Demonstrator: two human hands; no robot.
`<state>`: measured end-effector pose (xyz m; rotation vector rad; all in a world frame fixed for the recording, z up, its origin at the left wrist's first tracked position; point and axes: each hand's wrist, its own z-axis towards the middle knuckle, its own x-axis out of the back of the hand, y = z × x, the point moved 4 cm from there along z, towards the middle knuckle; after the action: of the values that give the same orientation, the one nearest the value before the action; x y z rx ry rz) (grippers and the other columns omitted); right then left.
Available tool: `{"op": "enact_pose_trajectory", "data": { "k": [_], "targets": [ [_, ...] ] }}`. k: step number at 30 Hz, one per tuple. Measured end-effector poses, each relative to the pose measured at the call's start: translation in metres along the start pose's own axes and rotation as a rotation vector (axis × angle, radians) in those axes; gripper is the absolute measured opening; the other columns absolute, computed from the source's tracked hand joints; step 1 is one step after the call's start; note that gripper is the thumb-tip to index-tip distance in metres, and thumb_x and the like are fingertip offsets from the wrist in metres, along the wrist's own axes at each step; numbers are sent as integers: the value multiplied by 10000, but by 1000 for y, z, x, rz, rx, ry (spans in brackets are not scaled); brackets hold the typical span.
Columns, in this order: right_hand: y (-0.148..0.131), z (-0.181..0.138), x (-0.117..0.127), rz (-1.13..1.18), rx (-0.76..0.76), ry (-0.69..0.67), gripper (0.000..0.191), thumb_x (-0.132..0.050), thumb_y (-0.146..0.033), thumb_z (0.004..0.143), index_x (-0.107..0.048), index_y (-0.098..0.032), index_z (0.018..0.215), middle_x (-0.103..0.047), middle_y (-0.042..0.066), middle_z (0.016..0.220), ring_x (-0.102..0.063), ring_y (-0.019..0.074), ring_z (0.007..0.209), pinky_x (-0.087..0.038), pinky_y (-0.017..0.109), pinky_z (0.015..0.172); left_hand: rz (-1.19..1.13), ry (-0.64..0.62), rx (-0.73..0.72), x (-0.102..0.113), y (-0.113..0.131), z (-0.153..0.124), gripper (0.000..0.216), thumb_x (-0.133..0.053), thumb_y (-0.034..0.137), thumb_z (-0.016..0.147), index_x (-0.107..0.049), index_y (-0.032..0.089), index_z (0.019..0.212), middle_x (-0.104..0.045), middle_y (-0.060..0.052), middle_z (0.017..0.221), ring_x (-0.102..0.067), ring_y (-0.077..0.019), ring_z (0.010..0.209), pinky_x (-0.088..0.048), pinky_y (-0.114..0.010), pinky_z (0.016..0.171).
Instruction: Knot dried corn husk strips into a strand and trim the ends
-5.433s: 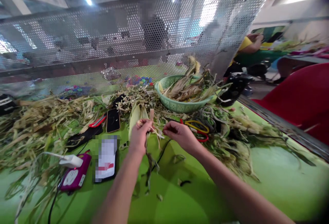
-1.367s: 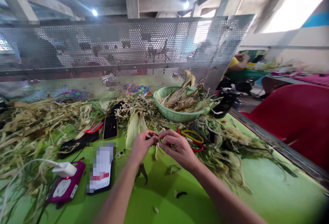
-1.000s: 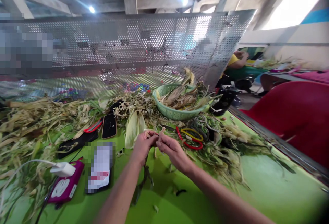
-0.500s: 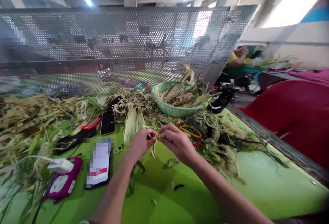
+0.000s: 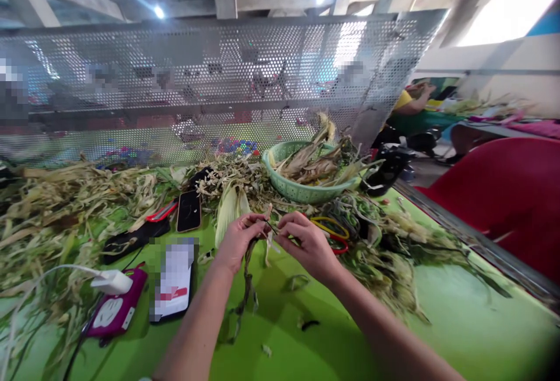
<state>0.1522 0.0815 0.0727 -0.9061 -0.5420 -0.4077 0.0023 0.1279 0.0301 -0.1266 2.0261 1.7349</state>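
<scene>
Over the green table [image 5: 324, 340], my left hand [image 5: 238, 241] is closed in a pinch on a twisted strip of dried corn husk [image 5: 247, 293], whose dark end dangles toward the tabletop. A short pale piece sticks out between my two hands. Close beside it, my right hand [image 5: 304, 245] has its thumb and fingers pressed together on a thin dark strand [image 5: 272, 228], which runs across to the left fingertips. Behind the left hand lies a wide pale corn husk [image 5: 227, 212]. Scissors with yellow and red handles [image 5: 335, 226] lie just past the right hand.
A green basket [image 5: 301, 193] of husks stands at the back. Husk heaps [image 5: 65, 200] spread along the left and back. To the left lie a lit phone [image 5: 177, 276], a dark phone [image 5: 189, 210], a red cutter [image 5: 163, 212] and a purple power bank [image 5: 116, 308]. A perforated screen [image 5: 175, 95] rises behind.
The twisted strip now hangs longer and clearer below my left hand. My left hand has turned a little, and a dark strand shows between the hands. The view has shifted slightly.
</scene>
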Motion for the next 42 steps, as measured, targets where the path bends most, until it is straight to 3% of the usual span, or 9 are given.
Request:
{"op": "enact_pose_trajectory", "data": {
  "k": [4,7,10,15,22,27,32,37,42],
  "targets": [
    [-11,-2,-2,184,24,-55,223,-573,-283,870,-553,-193,668,-618,81,1012,-581,192,905,-447,306,792,37,-9,17,-6,-7,1,346,-791,311,597,-670,124,861,-671,-27,742,-580,-109,629,-445,-229,632],
    [-6,-2,-8,357,-37,-65,272,-530,-328,900,-498,-190,668,-603,52,847,-561,176,813,-442,291,742,54,-20,21,-12,-9,-1,325,-787,307,593,-664,124,831,-668,-24,745,-582,-112,646,-451,-234,649],
    [1,-5,-16,413,-134,-29,309,-496,-385,913,-460,-190,677,-480,-2,680,-458,137,653,-387,252,616,31,1,40,-14,-11,-2,306,-790,290,575,-648,129,793,-648,-4,695,-567,-103,621,-451,-232,647],
    [-1,-9,-27,356,-140,-19,332,-461,-389,926,-379,-201,664,-378,-19,666,-364,128,633,-329,236,576,-2,10,17,-15,-16,0,244,-759,252,584,-634,136,758,-628,6,684,-554,-101,631,-432,-224,646],
    [-10,-12,-32,103,0,-74,267,-435,-251,928,-366,-211,673,-446,-12,675,-407,131,637,-341,234,580,140,33,-51,-12,-23,3,165,-688,241,631,-647,147,761,-615,8,670,-554,-129,649,-417,-242,651],
    [-18,-12,-29,27,54,-78,232,-428,-244,928,-421,-214,698,-519,17,729,-487,144,679,-392,236,610,178,32,-91,-10,-14,2,188,-687,246,653,-650,137,802,-628,2,701,-564,-126,671,-427,-242,680],
    [-26,-5,3,-48,-6,12,153,-494,-226,905,-538,-195,761,-580,101,1129,-569,181,942,-432,287,807,58,124,-67,6,7,-1,270,-728,304,650,-635,142,846,-654,7,687,-579,-105,636,-433,-216,641],
    [-16,-17,54,-53,-217,-89,230,-509,-337,909,-581,-183,753,-578,15,698,-522,141,654,-405,240,602,-11,191,-87,22,20,-1,308,-761,325,624,-633,143,838,-680,-5,676,-594,-96,593,-441,-200,599],
    [9,-63,88,34,-443,-191,321,-495,-445,898,-593,-178,749,-577,17,673,-483,117,568,-394,227,520,-49,167,-98,22,23,-1,324,-775,319,606,-631,135,830,-681,-11,677,-593,-90,580,-447,-192,582]
  ]
}}
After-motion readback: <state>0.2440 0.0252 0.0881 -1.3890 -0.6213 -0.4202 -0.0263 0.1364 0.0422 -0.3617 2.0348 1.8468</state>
